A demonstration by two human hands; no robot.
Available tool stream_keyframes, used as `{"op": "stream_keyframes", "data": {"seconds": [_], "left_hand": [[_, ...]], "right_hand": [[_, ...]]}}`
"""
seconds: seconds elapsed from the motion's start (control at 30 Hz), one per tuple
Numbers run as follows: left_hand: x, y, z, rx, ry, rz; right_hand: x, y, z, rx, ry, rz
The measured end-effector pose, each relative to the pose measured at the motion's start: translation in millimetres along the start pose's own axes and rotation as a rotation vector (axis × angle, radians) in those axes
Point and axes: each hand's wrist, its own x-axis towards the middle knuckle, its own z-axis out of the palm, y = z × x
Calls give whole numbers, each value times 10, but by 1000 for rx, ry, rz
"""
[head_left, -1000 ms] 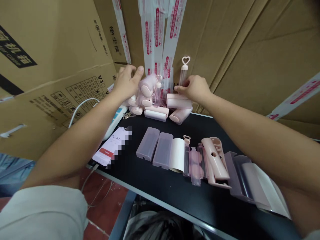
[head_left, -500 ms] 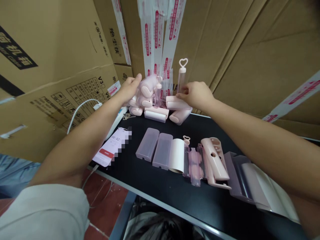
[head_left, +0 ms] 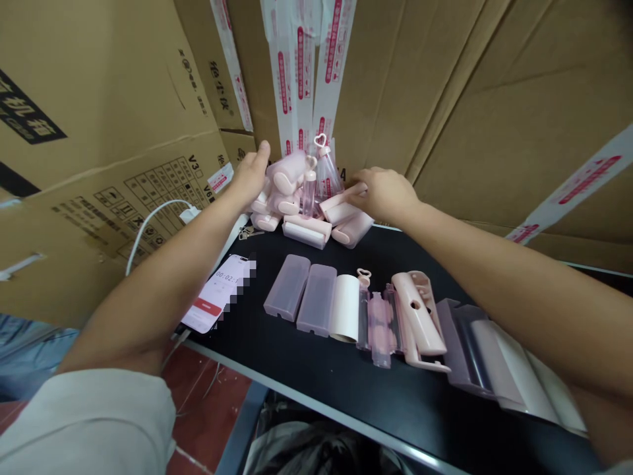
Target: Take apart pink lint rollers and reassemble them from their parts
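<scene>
At the pile, the heart-topped tube now leans free, seemingly placed; finger grasp of left hand and right hand I cannot tell

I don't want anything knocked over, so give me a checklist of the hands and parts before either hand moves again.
1. Left hand beside the stacked pink rollers: ok, at their left side.
2. Left hand's grip: cannot tell, its fingertips are hidden.
3. Right hand at the upper right roller: ok, fingers over its far end; how firm the hold is cannot be told.
4. Tall heart-topped tube upright: not ok, it leans.
5. White roll beside the translucent covers: ok, lying on the black table.
6. Phone on the table: ok, lying screen up.
</scene>
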Motion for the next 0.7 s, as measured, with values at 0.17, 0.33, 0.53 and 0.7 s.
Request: {"op": "stream_keyframes", "data": {"seconds": [0.17,0.33,0.53,0.7], "left_hand": [[-34,59,-69,-184,66,-90],[-30,147,-190,-75,90,-161],[-661,823,-485,23,170,240],[-1932,1200,-612,268,-235,583]], "right_hand": [[-46,143,-71,66,120,25],[-309,433,-306,88,155,107],[-1181,787,-692,147,119,163],[-2494,1019,-946,100,75,77]]}}
